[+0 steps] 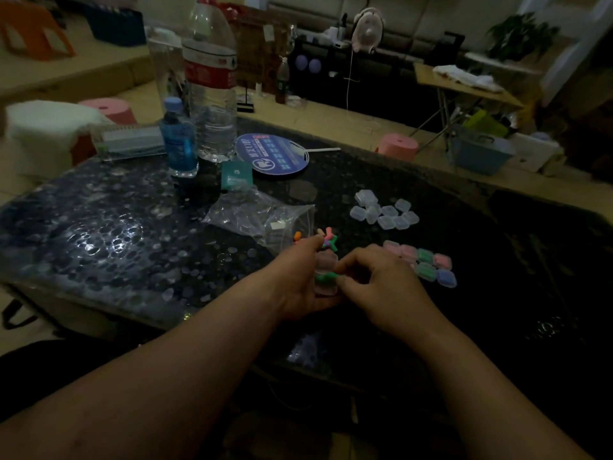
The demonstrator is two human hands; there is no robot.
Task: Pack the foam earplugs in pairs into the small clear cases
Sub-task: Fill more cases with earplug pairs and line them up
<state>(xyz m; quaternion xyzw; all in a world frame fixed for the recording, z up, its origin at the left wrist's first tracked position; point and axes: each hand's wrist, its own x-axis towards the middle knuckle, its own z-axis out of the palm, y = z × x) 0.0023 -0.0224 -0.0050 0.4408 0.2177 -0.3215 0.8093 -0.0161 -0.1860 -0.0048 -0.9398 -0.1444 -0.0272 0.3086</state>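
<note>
My left hand (298, 277) holds an open clear case (326, 275) above the dark table. My right hand (374, 280) pinches a green earplug (326, 277) at the case's hinge line. Just behind the hands lies a small heap of loose coloured earplugs (326, 240). Several empty clear cases (384, 212) sit in a cluster farther back on the right. To the right of my right hand stand several shut cases with pink, green and blue earplugs inside (428, 265).
A crumpled clear plastic bag (262, 215) lies left of the loose earplugs. Behind it stand a large water bottle (212, 84), a small blue bottle (179, 141), a teal packet (236, 175) and a round blue hand fan (272, 154). The table's near edge (205, 313) runs under my forearms.
</note>
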